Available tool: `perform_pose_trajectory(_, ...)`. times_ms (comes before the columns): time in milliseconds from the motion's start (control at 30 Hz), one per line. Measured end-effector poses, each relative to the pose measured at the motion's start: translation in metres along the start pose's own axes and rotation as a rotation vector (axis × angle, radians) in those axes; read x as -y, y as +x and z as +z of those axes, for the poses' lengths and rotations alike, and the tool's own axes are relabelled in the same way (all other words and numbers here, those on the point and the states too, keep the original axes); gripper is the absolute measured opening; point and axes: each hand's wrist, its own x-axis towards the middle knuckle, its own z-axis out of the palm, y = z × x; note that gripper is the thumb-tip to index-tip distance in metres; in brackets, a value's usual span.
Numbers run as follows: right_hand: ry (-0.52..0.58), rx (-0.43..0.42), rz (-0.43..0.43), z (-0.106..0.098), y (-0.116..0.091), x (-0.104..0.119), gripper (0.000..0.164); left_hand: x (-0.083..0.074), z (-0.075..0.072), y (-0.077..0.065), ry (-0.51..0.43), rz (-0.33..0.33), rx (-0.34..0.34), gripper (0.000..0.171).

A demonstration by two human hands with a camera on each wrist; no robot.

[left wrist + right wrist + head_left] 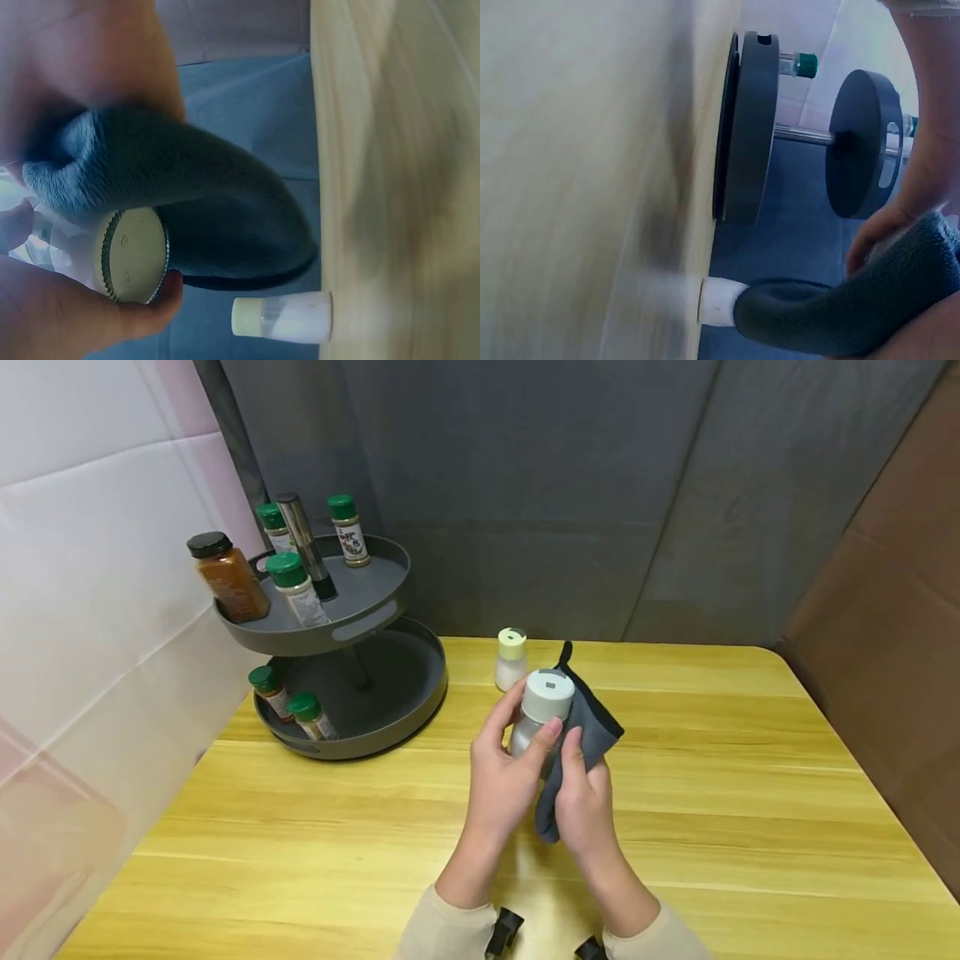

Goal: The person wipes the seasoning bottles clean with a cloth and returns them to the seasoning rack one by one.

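My left hand (500,777) grips a clear shaker jar (529,733) with a pale grey-white lid, fingers on its far side and thumb across its front. The jar is raised above the table, its round base (136,253) showing in the left wrist view. Against the jar's right side, my right hand (585,802) pinches a dark grey cloth (596,731) with black edging and a hanging loop. The cloth folds around part of the jar and droops below it. Just behind stands a smaller shaker (512,660) with a pale yellow lid and white contents.
At the left stands a dark grey two-tier turntable rack (360,747). Its upper tier holds green-capped spice jars (348,531), a brown jar (231,581) and a metal grinder (306,543); two green-capped jars (313,717) sit below. The wooden table (750,793) meets a grey curtain behind.
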Motion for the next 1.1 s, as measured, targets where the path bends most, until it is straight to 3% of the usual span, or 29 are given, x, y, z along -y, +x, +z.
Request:
perform_pose_trajectory(133,0.025,0.009,0.026,-0.003,0.004,0.008,0.056,0.002,0.000,-0.001,0.010,-0.003,0.017,0.055)
perform_pose_trajectory(300,0.115,-0.025,-0.102,-0.004,0.010,0.035,0.053,-0.001,0.002,0.000,0.005,-0.028,0.057,0.055)
perform_pose_trajectory(433,0.132,-0.023,-0.160,-0.002,0.007,0.030,0.051,-0.004,0.003,0.001,-0.004,-0.028,0.067,0.054)
perform_pose_trajectory(600,0.054,-0.006,-0.057,-0.002,0.004,0.005,0.052,-0.004,0.002,0.002,0.014,-0.004,0.034,0.055)
perform_pose_trajectory(767,0.018,0.004,0.021,-0.004,0.009,0.015,0.055,-0.001,0.000,0.004,0.038,0.003,0.030,0.054)
perform_pose_trajectory(933,0.074,-0.035,-0.096,-0.003,0.017,0.037,0.054,0.001,0.001,0.002,0.046,-0.002,0.047,0.053)
perform_pose_trajectory(1033,0.068,-0.021,-0.156,0.002,0.014,0.033,0.052,0.000,0.000,0.001,0.026,-0.005,0.035,0.053)
perform_pose_trajectory(1100,0.037,-0.011,-0.148,0.006,0.009,0.024,0.051,-0.003,-0.003,0.003,0.007,-0.001,0.016,0.053)
